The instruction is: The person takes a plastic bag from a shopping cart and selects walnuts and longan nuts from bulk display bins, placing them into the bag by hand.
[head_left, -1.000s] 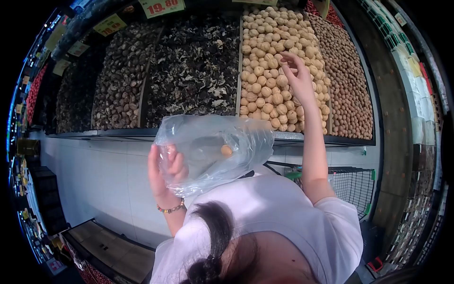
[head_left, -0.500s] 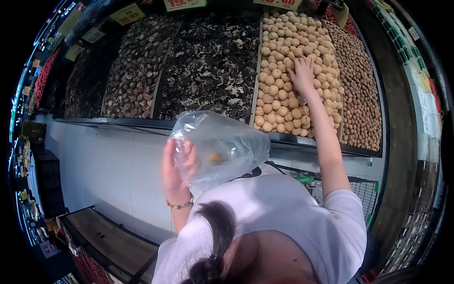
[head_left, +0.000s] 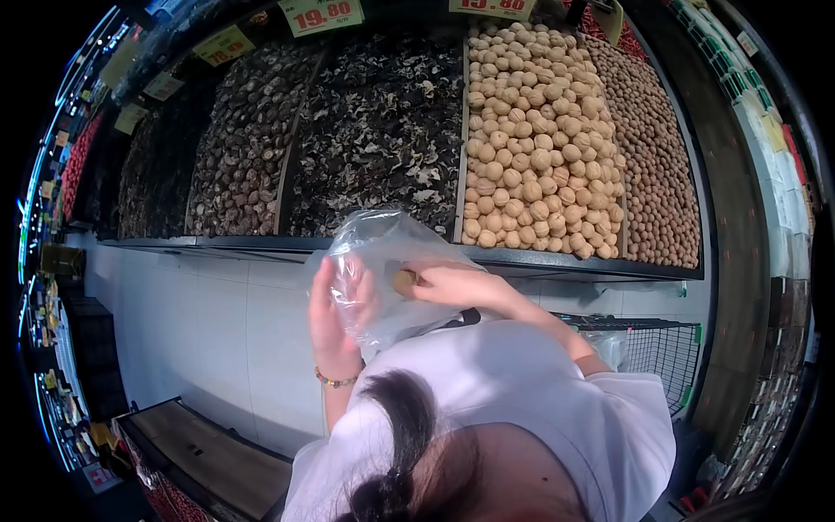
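Note:
My left hand (head_left: 337, 317) grips a clear plastic bag (head_left: 374, 239) by its left side, fingers seen partly through the film. The bag hangs in front of my chest, its mouth toward the right. My right hand (head_left: 448, 285) reaches into that mouth from the right, fingers closed around a walnut (head_left: 404, 280). Film blurs the fingertips, and whether another walnut lies below is hidden. Beyond the bag, a bin of pale walnuts (head_left: 544, 148) slopes up from the front ledge.
Left of the walnuts are dried black fungus (head_left: 383, 122) and dried mushrooms (head_left: 248, 139). Smaller brown nuts or fruits (head_left: 652, 148) fill the bin to the right. Price signs (head_left: 320, 14) stand behind. A wire shopping cart (head_left: 665, 357) is at my right, a low brown-topped stand (head_left: 200, 444) behind left.
My right hand has left the walnut bin and come down left into the plastic bag with a walnut. My left hand stays on the bag. The view has shifted slightly.

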Action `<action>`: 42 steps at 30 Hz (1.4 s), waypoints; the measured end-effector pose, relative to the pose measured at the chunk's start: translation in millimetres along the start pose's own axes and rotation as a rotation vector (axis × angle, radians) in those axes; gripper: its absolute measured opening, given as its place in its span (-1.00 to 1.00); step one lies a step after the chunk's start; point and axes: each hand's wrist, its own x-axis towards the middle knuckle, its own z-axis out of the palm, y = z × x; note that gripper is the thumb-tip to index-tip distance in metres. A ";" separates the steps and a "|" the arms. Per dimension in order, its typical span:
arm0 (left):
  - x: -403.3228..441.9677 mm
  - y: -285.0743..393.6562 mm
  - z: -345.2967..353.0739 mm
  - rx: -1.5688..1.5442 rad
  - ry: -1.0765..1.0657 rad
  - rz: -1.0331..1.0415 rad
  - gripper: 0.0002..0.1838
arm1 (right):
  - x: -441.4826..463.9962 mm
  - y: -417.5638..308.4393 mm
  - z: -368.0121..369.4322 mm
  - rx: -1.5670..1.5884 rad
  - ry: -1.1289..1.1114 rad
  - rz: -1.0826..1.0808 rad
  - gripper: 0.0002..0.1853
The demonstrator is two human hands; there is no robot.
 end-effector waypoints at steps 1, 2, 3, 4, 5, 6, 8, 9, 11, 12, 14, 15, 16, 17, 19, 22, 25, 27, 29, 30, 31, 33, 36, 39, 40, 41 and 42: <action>1.0 -0.8 1.6 0.003 0.068 -0.026 -0.63 | -0.2 6.3 6.9 -0.144 0.021 0.022 -0.53; 2.2 -0.5 2.0 -0.045 0.117 -0.008 -0.63 | -4.0 10.5 5.4 -0.134 0.105 -0.082 -0.53; 3.2 0.1 1.9 -0.092 0.167 0.010 -0.63 | -11.4 13.9 1.6 -0.123 0.189 -0.186 -0.53; 3.9 0.8 1.8 -0.140 0.218 0.027 -0.63 | -20.0 16.5 -2.8 -0.113 0.272 -0.290 -0.53; 2.5 3.3 2.9 -0.145 0.181 0.045 -0.64 | -39.7 -8.0 -36.0 0.143 0.139 -0.324 -0.53; -0.6 7.6 5.1 -0.152 0.146 0.062 -0.64 | -54.3 -14.3 -54.8 0.411 0.116 -0.383 -0.58; -4.2 12.7 7.8 -0.194 0.109 0.103 -0.64 | -71.2 -6.0 -92.3 0.569 0.327 -0.455 -0.66; -3.7 13.7 3.0 -0.184 0.027 0.100 -0.63 | -66.4 6.6 -108.6 0.342 0.642 -0.385 -0.64; -1.9 13.4 -12.3 -0.162 -0.133 0.098 -0.62 | -42.2 58.8 -139.6 -0.131 1.055 -0.091 -0.54; -2.1 12.2 -16.3 -0.137 -0.175 0.064 -0.62 | -27.7 96.1 -152.3 -0.230 1.089 0.094 -0.50; -1.8 11.8 -21.0 -0.089 -0.262 0.003 -0.62 | 0.3 153.8 -156.9 -0.479 1.119 0.366 -0.43; -1.8 11.7 -20.9 -0.079 -0.245 0.014 -0.62 | 12.1 170.4 -157.3 -0.633 1.122 0.448 -0.41; -2.7 11.0 -20.7 -0.068 -0.224 0.025 -0.62 | 18.3 174.0 -154.1 -0.766 1.155 0.460 -0.46; -4.3 10.9 -20.3 -0.055 -0.198 0.035 -0.62 | 20.3 178.5 -155.5 -0.780 1.119 0.517 -0.47; -9.0 12.8 -14.4 -0.087 -0.112 0.027 -0.62 | 23.6 177.8 -156.1 -0.801 1.036 0.624 -0.50; -12.1 15.3 -20.5 -0.107 -0.151 0.019 -0.62 | 26.0 196.5 -158.5 -0.907 1.139 0.480 -0.50; -14.4 15.0 -25.7 -0.105 -0.161 0.031 -0.62 | 26.1 206.6 -160.9 -0.903 1.216 0.412 -0.52; -16.9 14.6 -24.7 -0.088 -0.167 0.037 -0.62 | 25.0 202.0 -162.8 -0.856 1.298 0.371 -0.52; -17.4 12.8 -22.0 -0.087 -0.037 0.049 -0.62 | 20.9 182.0 -172.3 -0.791 1.419 0.286 -0.53; -16.7 12.1 -20.0 -0.086 0.027 0.055 -0.62 | 19.2 164.1 -175.4 -0.792 1.526 0.151 -0.62; -16.1 11.6 -17.7 -0.079 0.002 0.057 -0.62 | 11.4 128.9 -174.9 -0.512 1.509 -0.020 -0.62; -15.3 11.2 -13.6 -0.063 -0.046 0.056 -0.62 | -13.5 46.1 -156.5 0.047 1.409 -0.337 -0.53; -8.8 7.8 -18.9 -0.057 -0.224 0.068 -0.70 | -44.0 -12.5 -94.5 0.722 0.853 -0.772 -0.35; -8.1 4.3 -11.2 -0.037 -0.239 0.035 -0.68 | -30.4 -23.1 -42.5 0.542 0.224 -0.495 -0.34; -8.8 2.9 -10.6 -0.031 -0.240 0.002 -0.68 | -10.1 -13.1 -16.4 0.404 0.245 -0.382 -0.46; -9.4 1.7 -10.1 -0.024 -0.242 -0.030 -0.67 | 2.8 -8.1 4.2 0.265 0.263 -0.268 -0.57; -8.6 1.2 -9.2 -0.017 -0.248 -0.060 -0.67 | 0.9 -10.3 8.8 0.163 0.281 -0.252 -0.60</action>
